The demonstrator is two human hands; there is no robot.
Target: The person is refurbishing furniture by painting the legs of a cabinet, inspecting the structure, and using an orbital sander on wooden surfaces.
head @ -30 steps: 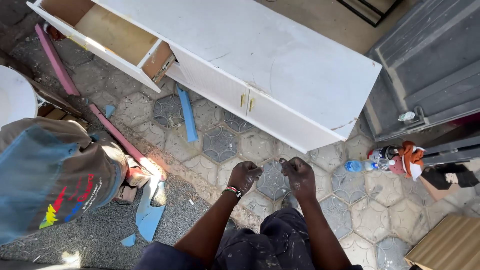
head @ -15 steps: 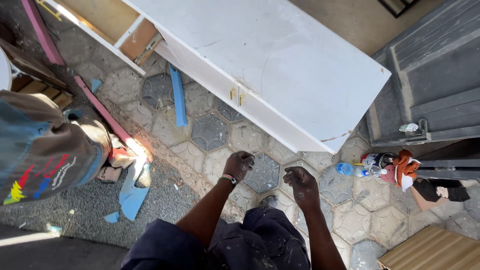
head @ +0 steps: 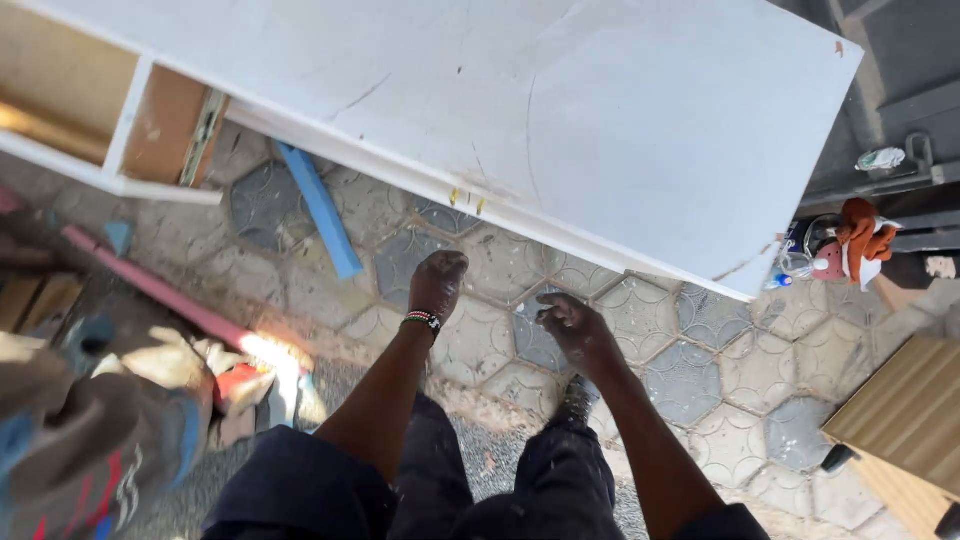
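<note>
At the far left a co-worker's bent shoulder [head: 90,430] crowds the paved floor [head: 720,400], beside a pink strip [head: 150,290] and a blue strip [head: 320,210] lying loose underfoot; a step back could catch on either. The white cabinet [head: 560,110] lies just ahead of both hands, one end compartment [head: 100,110] open. The left hand [head: 437,283] hangs loosely curled, its grip holding nothing, near the cabinet's lower edge. The right hand [head: 570,322], fingers half bent and empty, hovers lower. Reaching under that edge could pinch fingers if the cabinet shifts.
</note>
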